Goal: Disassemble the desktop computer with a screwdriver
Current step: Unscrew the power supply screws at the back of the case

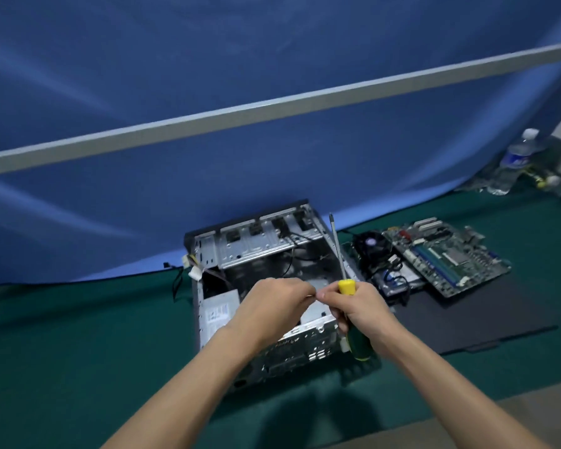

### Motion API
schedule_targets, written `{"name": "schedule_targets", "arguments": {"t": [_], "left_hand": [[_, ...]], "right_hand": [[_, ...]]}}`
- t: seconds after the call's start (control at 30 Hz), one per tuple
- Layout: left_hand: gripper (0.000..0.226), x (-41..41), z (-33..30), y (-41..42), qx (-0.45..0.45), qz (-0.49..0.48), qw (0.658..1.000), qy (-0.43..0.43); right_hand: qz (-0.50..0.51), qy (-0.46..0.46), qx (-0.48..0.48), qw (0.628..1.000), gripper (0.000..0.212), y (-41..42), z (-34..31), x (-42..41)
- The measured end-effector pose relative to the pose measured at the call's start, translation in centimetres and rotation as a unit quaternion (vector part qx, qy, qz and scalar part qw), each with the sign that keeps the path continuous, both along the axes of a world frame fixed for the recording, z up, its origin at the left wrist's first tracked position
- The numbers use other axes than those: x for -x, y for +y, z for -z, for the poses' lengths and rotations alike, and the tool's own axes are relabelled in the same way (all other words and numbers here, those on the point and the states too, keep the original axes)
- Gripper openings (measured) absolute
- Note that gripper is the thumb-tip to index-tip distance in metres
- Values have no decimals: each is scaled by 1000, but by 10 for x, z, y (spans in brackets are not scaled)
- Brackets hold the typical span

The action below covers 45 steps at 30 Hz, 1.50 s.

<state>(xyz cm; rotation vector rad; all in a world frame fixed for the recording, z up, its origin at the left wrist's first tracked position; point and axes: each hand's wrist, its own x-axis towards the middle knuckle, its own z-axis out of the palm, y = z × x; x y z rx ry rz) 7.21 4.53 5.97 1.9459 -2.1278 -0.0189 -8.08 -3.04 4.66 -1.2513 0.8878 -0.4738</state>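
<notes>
Two hands are held together above an opened computer case on a green mat.

The screwdriver point(350, 306) is gripped in the right hand point(358, 311), fingers curled round its yellow-and-green handle, the shaft pointing up and away over the case point(259, 251). The left hand point(272, 306) is brought against the right, fingertips pinched on something small and silvery that cannot be made out. The metal case is seen lying open, with a power supply point(219, 314) at its near left. A motherboard point(447, 254) with a black cooler fan point(371, 246) is laid just right of the case, partly on a dark panel point(486, 319). Water bottles point(512, 163) are seen at far right.
</notes>
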Motion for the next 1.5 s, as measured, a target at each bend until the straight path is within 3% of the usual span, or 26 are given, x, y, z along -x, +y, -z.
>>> {"name": "schedule_targets", "arguments": {"t": [0.2,0.3,0.43,0.53,0.63,0.8,0.93,1.23,1.5], "left_hand": [[22,28,12,-88,-7,21,999,35],[20,35,30,-131,-18,-79,993,89],[22,30,65,-184,-79,-265,950,143],[32,25,93,-214,-119,-325,926,149],[38,27,115,-230,-83,-362,921,117],[39,33,133,-233,-50,-395,914,82],[32,33,134,-235,-53,-402,911,75],[35,28,142,-235,-52,-406,911,62],[41,27,143,-236,-80,-396,912,67]], "right_hand": [[37,29,-1,999,16,-76,9,32],[74,66,-16,995,15,-115,28,42],[126,121,-46,984,16,-156,68,49],[123,177,-29,976,21,-177,100,43],[106,225,-22,968,27,-192,131,24],[97,279,-47,954,25,-205,166,-21],[99,348,-2,932,15,-213,180,-49],[124,443,49,887,17,-224,197,-78],[102,428,36,897,18,-228,198,-76]]}}
